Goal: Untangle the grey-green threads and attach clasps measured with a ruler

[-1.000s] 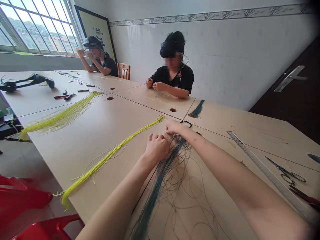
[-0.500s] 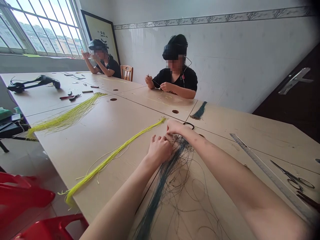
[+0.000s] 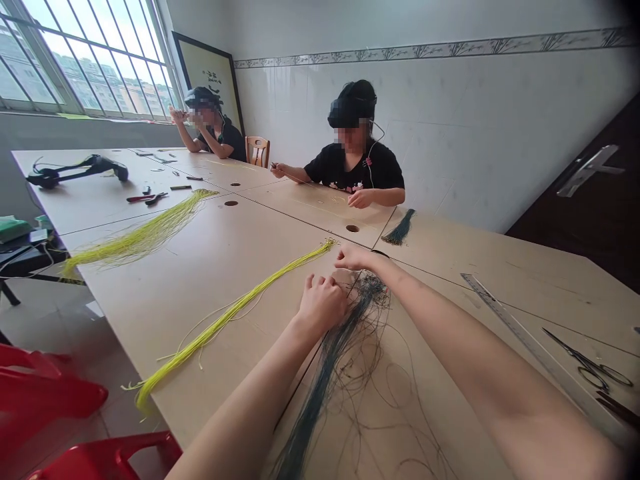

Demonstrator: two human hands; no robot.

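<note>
A long bundle of dark teal cords (image 3: 327,373) lies along the table seam in front of me, its knotted, tangled end away from me and loose strands curling to its right. At the left edge of that far end is my left hand (image 3: 324,303), fingers bent and closed on cords, their tips partly hidden. My right hand (image 3: 353,257) is held just beyond, thumb and fingers pinched together. Fine dark strands show between the two hands; the exact strand in the right pinch is too thin to follow. Left of my hands lies a yellow-green cord bundle (image 3: 250,288).
A second yellow bundle (image 3: 145,233) and pliers (image 3: 156,199) are at left. A short teal bundle (image 3: 399,228) lies farther back. To the right are a clear ruler (image 3: 520,337) and scissors (image 3: 590,363). Two people sit across the table (image 3: 210,227); red stools (image 3: 100,460) stand below left.
My view has tilted slightly up. Both hands stay nearly in place at the teal bundle's end. The person opposite has drawn their hands apart, with a thin strand between them.
</note>
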